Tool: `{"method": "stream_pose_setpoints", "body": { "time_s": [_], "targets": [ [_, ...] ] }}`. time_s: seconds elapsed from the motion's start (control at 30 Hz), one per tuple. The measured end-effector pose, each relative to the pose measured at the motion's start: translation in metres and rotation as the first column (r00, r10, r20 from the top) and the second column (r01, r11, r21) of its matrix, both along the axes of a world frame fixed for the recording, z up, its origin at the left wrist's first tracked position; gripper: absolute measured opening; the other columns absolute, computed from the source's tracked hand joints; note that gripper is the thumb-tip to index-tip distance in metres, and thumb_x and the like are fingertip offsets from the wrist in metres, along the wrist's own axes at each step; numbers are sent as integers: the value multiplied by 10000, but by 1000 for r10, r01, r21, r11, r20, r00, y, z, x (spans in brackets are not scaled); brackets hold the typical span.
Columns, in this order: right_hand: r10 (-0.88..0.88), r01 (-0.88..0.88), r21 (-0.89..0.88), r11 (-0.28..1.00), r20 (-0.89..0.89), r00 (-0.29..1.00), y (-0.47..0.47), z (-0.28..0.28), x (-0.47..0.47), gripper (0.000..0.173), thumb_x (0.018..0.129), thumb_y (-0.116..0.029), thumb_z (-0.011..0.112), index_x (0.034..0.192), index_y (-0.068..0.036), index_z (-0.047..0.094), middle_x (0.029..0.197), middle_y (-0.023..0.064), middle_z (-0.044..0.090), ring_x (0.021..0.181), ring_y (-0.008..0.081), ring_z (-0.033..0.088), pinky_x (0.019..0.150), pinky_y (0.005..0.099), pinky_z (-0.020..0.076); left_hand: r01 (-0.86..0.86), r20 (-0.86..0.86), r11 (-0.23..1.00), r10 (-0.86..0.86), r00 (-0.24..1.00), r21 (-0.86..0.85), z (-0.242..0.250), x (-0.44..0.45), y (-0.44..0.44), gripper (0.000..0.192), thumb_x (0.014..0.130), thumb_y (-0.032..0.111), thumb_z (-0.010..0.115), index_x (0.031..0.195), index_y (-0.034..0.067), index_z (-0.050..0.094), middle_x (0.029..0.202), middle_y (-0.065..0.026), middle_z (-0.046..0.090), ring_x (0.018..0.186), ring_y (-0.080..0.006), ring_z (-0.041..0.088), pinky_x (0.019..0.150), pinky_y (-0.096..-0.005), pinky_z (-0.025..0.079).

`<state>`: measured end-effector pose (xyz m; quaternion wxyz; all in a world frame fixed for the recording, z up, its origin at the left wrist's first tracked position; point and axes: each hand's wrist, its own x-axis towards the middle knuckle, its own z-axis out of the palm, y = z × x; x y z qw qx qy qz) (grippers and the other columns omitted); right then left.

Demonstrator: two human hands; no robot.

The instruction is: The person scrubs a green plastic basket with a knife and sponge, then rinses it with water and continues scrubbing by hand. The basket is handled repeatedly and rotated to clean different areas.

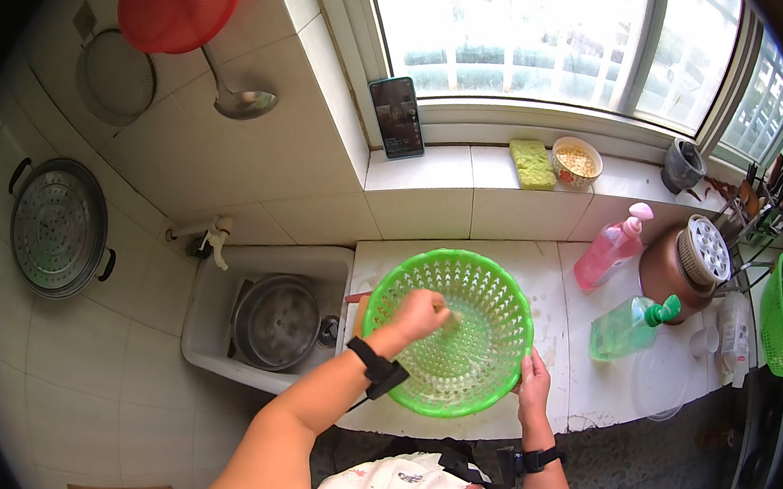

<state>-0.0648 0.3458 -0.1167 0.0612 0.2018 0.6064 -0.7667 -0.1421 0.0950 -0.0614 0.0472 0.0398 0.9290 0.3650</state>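
A green plastic colander (443,405) with a wavy rim stands on the white tiled counter in front of me. My left hand (420,314) is inside it, fingers curled, with something small and pale blurred at the fingertips; what it is, I cannot tell. My right hand (532,382) grips the colander's right rim, thumb on the outside. Partly hidden under the colander's left side are a board's edge (360,316) and a reddish handle (357,298).
A sink (209,340) holding a metal pot (278,322) adjoins the counter at left, below a tap (218,242). Pink (608,255) and green (624,329) pump bottles stand at right. On the sill are a phone (396,118), a sponge (532,165) and a bowl (576,162).
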Motion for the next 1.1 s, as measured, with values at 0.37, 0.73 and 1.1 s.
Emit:
{"method": "stream_pose_setpoints", "body": {
  "time_s": [0.37,0.73,1.1],
  "targets": [
    [-9,16,130,991,-54,999,2,-13,-1,391,948,-168,479,1306,-11,465,1020,37,615,771,66,546,652,214,462,104,176,946,-163,971,306,0,40,64,199,749,192,613,721,-3,638,663,-162,626,589,-257,620,615,-359,508],
    [33,-25,149,989,-50,998,1,-8,1,378,962,-190,451,1314,-53,463,975,-5,602,711,52,556,568,219,494,-261,362,503,-113,925,824,-13,26,66,195,798,151,608,699,-16,619,640,-98,642,546,-133,626,525,-259,491],
    [39,0,241,970,-156,987,-1,-10,0,373,958,-181,456,1306,-47,474,998,5,606,727,54,558,576,218,489,-174,369,749,-100,924,639,-13,30,64,173,818,126,587,724,-17,606,614,-85,623,548,-139,619,515,-266,499]
  ]
}}
